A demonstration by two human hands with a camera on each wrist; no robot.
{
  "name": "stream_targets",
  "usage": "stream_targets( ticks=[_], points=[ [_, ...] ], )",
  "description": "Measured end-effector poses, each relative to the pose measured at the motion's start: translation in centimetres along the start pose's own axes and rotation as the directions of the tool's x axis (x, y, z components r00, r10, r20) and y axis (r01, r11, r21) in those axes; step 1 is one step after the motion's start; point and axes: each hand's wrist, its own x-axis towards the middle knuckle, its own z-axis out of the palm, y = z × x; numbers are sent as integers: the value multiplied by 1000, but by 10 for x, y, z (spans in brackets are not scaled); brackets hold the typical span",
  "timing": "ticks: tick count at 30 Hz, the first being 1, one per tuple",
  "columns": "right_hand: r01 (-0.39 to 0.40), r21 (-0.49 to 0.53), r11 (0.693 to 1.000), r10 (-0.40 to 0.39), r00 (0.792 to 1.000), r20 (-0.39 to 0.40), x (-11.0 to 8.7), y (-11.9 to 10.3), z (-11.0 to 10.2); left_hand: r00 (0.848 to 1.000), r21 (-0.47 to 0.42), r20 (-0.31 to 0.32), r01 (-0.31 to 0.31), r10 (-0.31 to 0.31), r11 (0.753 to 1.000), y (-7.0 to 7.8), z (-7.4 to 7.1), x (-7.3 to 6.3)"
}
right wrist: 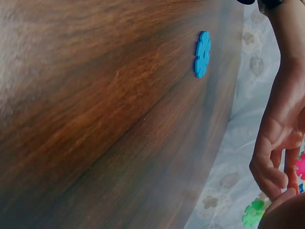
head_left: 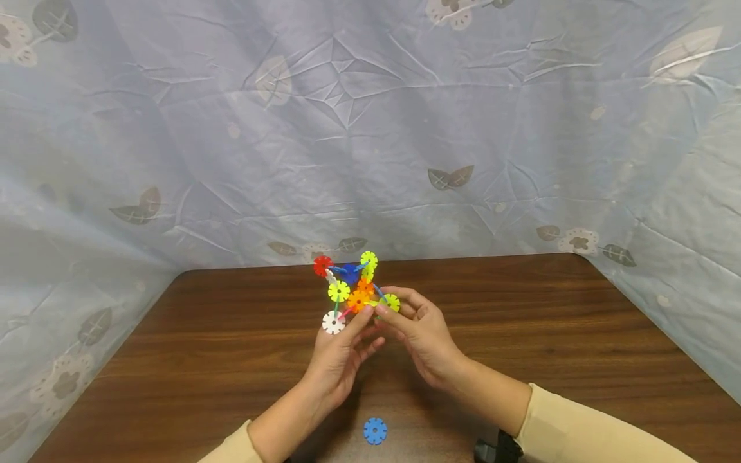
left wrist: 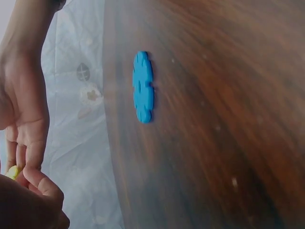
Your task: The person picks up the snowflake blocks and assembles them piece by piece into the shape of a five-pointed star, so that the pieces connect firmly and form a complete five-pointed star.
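Note:
Above the table, both hands hold a joined structure of notched plastic discs (head_left: 357,300). It has red, white, blue, orange and yellow-green discs slotted together at angles. My left hand (head_left: 336,365) grips its lower side, thumb by the orange discs, with a white disc (head_left: 334,323) next to the thumb. My right hand (head_left: 427,337) pinches the right end by a yellow-green disc (head_left: 391,302); its fingers are partly behind the disc. In the right wrist view, a green disc (right wrist: 252,213) and a pink disc (right wrist: 300,166) show beside the fingers.
A single blue notched disc (head_left: 375,431) lies flat on the brown wooden table (head_left: 231,360), near the front edge between the forearms. Pale floral cloth (head_left: 370,141) hangs behind the table and along both sides.

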Motion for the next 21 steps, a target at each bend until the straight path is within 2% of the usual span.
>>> stream_targets(
  ticks=[7, 15, 21],
  points=[
    [68, -136, 988, -71, 997, -13, -3, 4, 3, 999, -90, 12, -30, 31, 996, 1, 0, 0],
    [111, -224, 968, -123, 992, -39, -3, 4, 6, 998, -127, 34, -45, 49, 991, 2, -3, 0],
    [135, -274, 952, -139, 990, 4, -2, 2, 2, 997, -132, 33, -60, 65, 989, 3, -6, 1]
  ],
)
